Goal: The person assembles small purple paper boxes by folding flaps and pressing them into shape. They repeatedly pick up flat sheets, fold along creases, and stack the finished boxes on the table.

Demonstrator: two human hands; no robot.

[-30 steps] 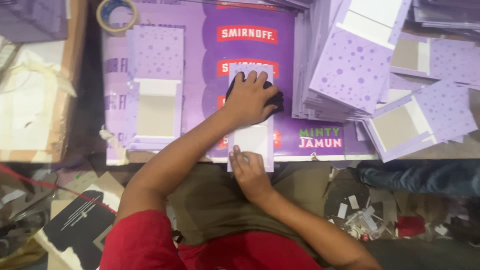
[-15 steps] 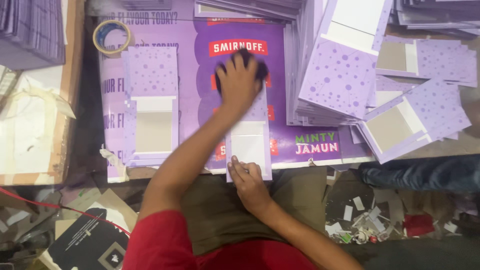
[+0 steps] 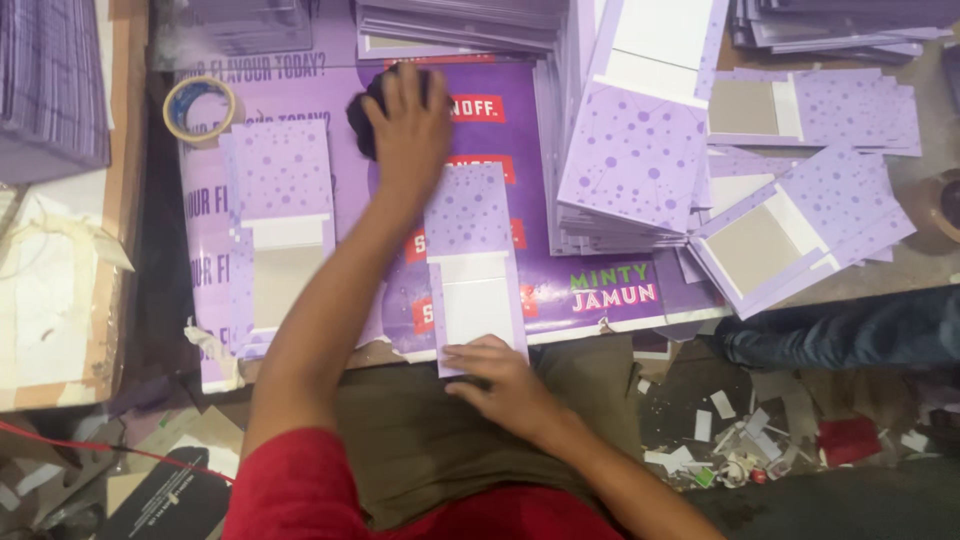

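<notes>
Two hands work one narrow purple dotted card strip with a white panel (image 3: 470,265), lying on the glossy purple poster (image 3: 560,300). The right hand (image 3: 500,385) presses its near end flat, fingers spread; the left hand (image 3: 408,120) clutches a dark cloth (image 3: 362,125) beyond its far end. Stacked purple cards (image 3: 640,130) crowd the right; a tape roll (image 3: 198,108) sits left.

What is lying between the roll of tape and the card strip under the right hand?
In the head view, a purple dotted card piece lies on the purple poster between the tape roll and the card strip; the left forearm crosses its lower corner.
</notes>
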